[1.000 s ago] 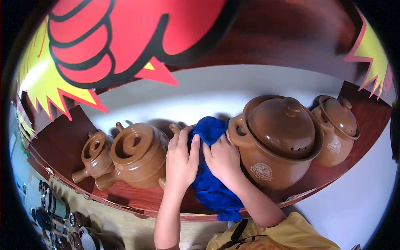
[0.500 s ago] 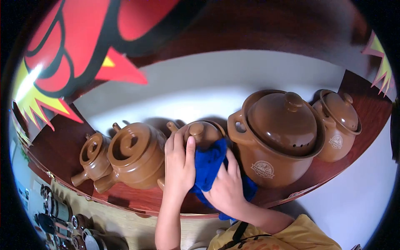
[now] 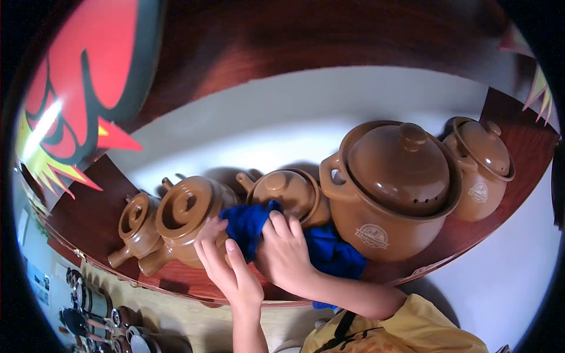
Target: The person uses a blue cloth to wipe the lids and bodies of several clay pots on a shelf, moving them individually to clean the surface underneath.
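Observation:
My right hand (image 3: 285, 250) is closed on a blue cloth (image 3: 245, 226), pressed against the lower front of the small brown lidded pot (image 3: 288, 191). More of the cloth trails to the right, below the large pot (image 3: 391, 176). My left hand (image 3: 226, 259) has its fingers apart beside the cloth's left end, near the front of a brown pot (image 3: 189, 206) with a thick side handle. Its thumb points up, and nothing shows in its grasp. The small pot's lid is on.
A smaller brown pot (image 3: 138, 220) stands at the left of the wooden shelf (image 3: 194, 281), and another lidded pot (image 3: 482, 170) at the right. Red and yellow cutouts (image 3: 106, 65) hang at upper left. More pots (image 3: 91, 300) stand at lower left.
My left hand has left the small pot's lid and moved down and left. My right hand has carried the cloth left, to the pot's lower front. The view has shifted slightly.

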